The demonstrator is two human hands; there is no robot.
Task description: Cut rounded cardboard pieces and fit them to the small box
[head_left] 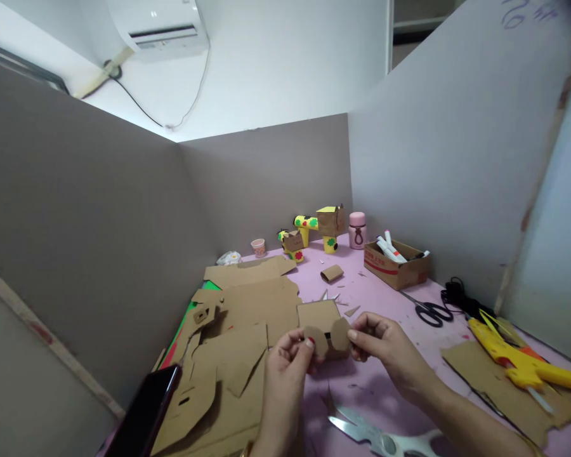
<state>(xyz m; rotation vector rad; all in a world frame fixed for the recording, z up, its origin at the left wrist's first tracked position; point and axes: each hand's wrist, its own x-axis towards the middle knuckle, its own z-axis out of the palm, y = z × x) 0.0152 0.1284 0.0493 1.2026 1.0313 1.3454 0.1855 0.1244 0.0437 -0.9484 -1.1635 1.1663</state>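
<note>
Between thumb and fingers, my left hand (292, 355) pinches a small rounded cardboard piece (318, 339). A similar rounded cardboard piece (341, 332) is pinched in my right hand (380, 336). The two pieces are held side by side in front of a small cardboard box (320, 311), which stands on the pink tabletop. Whether the pieces touch the box I cannot tell. Scissors with pale handles (385, 439) lie open just below my hands.
Cut cardboard sheets (247, 304) cover the left side, beside a phone (145, 412). To the right are a yellow glue gun (518, 362), black-handled scissors (431, 312) and a box of markers (394, 270). Yellow cardboard animal figures (309, 223), a pink bottle (357, 231) and a cardboard tube (332, 273) stand farther back.
</note>
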